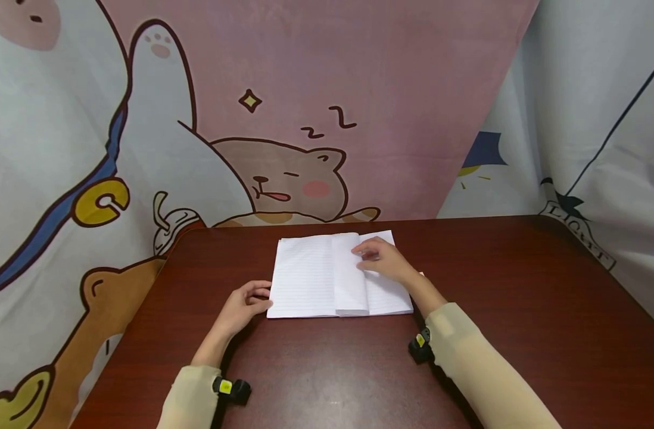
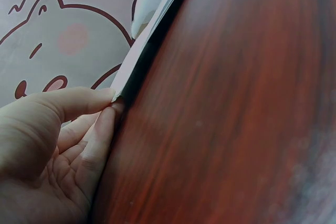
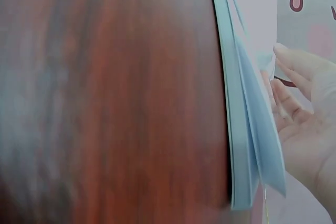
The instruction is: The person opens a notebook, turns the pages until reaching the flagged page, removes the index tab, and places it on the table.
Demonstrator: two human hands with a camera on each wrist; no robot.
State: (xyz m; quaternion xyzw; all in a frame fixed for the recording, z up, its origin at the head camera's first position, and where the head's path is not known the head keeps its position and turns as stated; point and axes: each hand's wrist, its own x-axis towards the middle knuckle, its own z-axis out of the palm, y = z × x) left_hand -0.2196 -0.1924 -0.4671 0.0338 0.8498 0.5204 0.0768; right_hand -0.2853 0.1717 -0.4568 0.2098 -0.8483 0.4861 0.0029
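An open notebook (image 1: 305, 277) with ruled white pages lies on the table. At its left edge my left hand (image 1: 245, 307) pinches the notebook's side; in the left wrist view the thumb (image 2: 89, 100) lies over the edge, with fingers beneath. Over the right half, my right hand (image 1: 383, 259) holds the free edge of a page (image 1: 351, 286) that stands lifted and curved near the middle. In the right wrist view, pages (image 3: 257, 114) fan up from the notebook beside the right hand (image 3: 310, 108), whose fingertips are partly hidden behind paper.
The dark red-brown wooden table (image 1: 327, 363) extends around the notebook. Behind it hangs a cloth (image 1: 402, 107) with cartoon animals, and a pale curtain (image 1: 616, 149) hangs at the right. A small black camera (image 1: 233, 390) is strapped on the left wrist, another (image 1: 420, 345) on the right.
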